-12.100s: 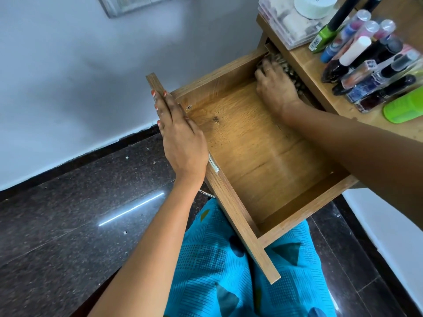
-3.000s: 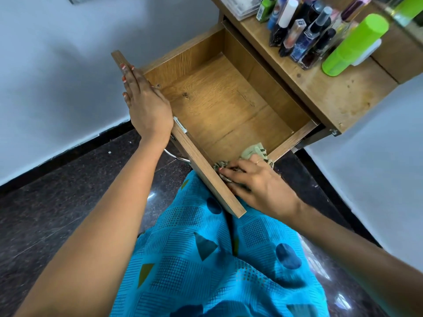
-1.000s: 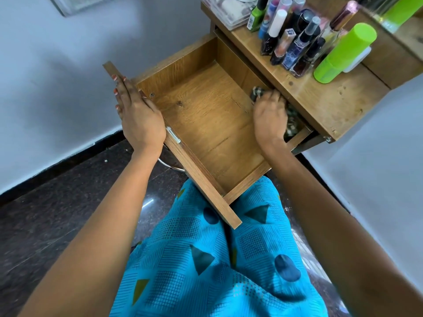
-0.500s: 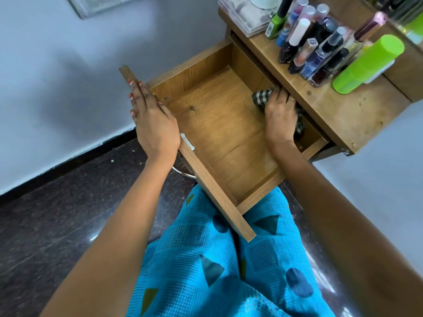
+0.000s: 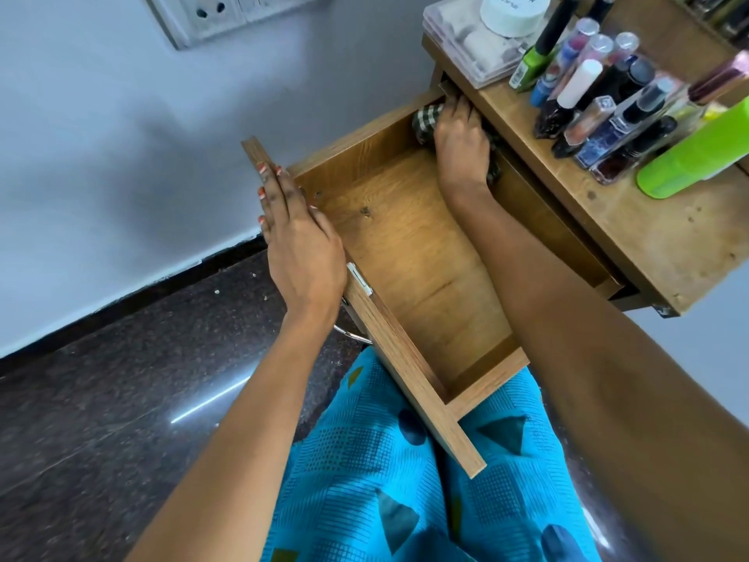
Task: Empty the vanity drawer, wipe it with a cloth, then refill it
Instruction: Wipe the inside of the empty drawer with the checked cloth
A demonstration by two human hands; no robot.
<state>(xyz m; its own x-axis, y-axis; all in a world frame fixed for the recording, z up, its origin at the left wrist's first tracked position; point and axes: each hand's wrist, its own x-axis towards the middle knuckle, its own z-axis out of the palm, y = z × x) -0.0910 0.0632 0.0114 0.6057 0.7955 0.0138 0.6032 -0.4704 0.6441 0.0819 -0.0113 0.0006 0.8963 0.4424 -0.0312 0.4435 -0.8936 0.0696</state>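
1. Drawer (image 5: 401,358): stands pulled out to the left from under the surface (image 5: 648,245), its near end over a lap in blue patterned fabric (image 5: 405,480). Shows a bare wooden bottom.
2. Cloth (image 5: 425,119): dark checked; lies bunched in the far corner of the drawer, just under the edge of the surface. Mostly covered by the right hand.
3. Right hand (image 5: 460,144): reaches into the drawer and presses down on the cloth, fingers laid out over it, fingertips at the far wall.
4. Left hand (image 5: 302,245): released and flat; rests along the top edge of the drawer front, fingers straight and pointing far.
5. Metal handle (image 5: 352,334): shows partly below the left wrist, on the outer face of the drawer front.
6. On the surface, right of the drawer:
   - nail polish bottles (image 5: 600,115), packed close together;
   - green bottle (image 5: 697,156), lying on its side, touching the near bottles;
   - clear plastic box (image 5: 466,46) at the far end, with a white jar (image 5: 514,10) on top.
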